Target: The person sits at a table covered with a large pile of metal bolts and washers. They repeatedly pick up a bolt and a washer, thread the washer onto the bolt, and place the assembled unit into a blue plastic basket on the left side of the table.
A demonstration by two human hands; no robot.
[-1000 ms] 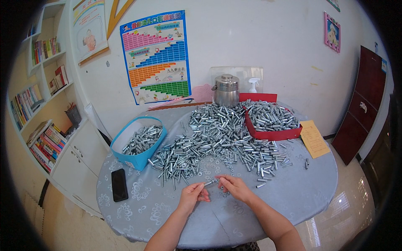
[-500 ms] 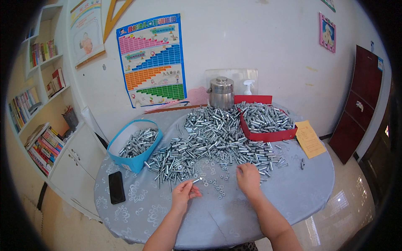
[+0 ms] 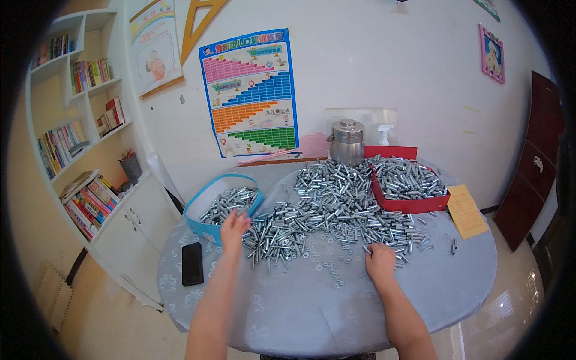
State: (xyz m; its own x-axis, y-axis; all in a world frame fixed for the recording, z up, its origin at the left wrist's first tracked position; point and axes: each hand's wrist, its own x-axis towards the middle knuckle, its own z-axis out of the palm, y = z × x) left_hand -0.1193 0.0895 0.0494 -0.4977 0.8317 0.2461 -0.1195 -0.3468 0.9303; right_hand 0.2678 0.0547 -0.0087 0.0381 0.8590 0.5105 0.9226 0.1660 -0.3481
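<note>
A large heap of silver bolts [image 3: 336, 201] covers the middle of a round table with a grey patterned cloth [image 3: 312, 306]. My left hand [image 3: 234, 227] reaches out over the near rim of a blue basket [image 3: 207, 201] that holds more bolts; its fingers are spread and I cannot see anything in it. My right hand [image 3: 381, 261] rests palm down at the near edge of the heap, fingers on loose bolts and small washers [image 3: 333, 267]. A red tray [image 3: 408, 204] full of bolts stands at the back right.
A black phone [image 3: 192, 263] lies at the table's left edge. A steel pot [image 3: 347, 141] and a white spray bottle [image 3: 384, 133] stand at the back by the wall. A yellow paper [image 3: 467, 211] lies at the right. Bookshelves and a white cabinet stand at the left.
Both hands were together near the front with a bolt between them. My left hand has since moved left and away to the blue basket; my right hand has moved right to the heap's edge.
</note>
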